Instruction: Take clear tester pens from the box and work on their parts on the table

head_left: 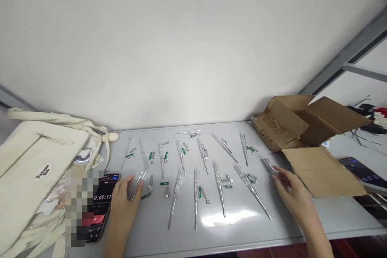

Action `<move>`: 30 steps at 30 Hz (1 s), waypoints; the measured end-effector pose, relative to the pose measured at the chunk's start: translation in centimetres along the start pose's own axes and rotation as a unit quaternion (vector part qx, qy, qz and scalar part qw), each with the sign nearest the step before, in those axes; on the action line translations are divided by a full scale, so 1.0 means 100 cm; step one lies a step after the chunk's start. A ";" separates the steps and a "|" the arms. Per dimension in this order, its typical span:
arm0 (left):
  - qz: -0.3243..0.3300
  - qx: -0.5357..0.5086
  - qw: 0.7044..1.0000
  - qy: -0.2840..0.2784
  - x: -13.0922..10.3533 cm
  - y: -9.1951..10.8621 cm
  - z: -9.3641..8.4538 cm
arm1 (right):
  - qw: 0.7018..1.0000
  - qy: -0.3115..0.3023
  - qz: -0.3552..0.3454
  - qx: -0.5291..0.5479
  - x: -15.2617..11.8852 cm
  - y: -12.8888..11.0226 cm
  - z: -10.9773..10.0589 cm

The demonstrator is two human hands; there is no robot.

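My left hand [125,197] has its thumb and fingers around a clear screwdriver handle [140,178] at the left of the grey table. At the right, my right hand [288,189] pinches another clear-handled piece [268,165], whose lower end is hidden by the fingers. Between the hands lie several clear screwdrivers with metal shafts, in two rough rows, such as one in front [196,193] and one at the right [252,189]. Small green strips [164,183], springs [203,192] and little metal caps [166,196] lie beside them.
An open cardboard box [275,125] stands at the right, one flap toward my right hand. A cream bag [27,161] fills the left side. Beside it lies a phone [104,197] with a running timer. Another phone [363,171] lies beyond the box flap. A wall rises behind the table.
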State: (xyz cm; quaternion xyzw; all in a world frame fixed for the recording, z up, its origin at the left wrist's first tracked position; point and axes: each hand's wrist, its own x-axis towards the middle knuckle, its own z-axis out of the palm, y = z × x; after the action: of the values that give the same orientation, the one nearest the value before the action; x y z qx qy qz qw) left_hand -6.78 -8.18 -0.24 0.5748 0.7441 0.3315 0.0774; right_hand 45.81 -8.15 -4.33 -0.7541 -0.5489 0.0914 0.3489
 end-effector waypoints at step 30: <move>-0.009 -0.052 0.995 -0.089 -0.023 0.009 -0.015 | 0.757 -0.401 -0.503 0.115 -0.040 -0.310 0.136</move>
State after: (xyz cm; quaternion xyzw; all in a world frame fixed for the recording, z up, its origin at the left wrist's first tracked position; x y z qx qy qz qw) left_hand -6.05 -10.78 0.78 0.5903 0.7212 0.3169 0.1764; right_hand 13.55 -1.15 4.07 -0.2180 -0.9242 0.2592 0.1765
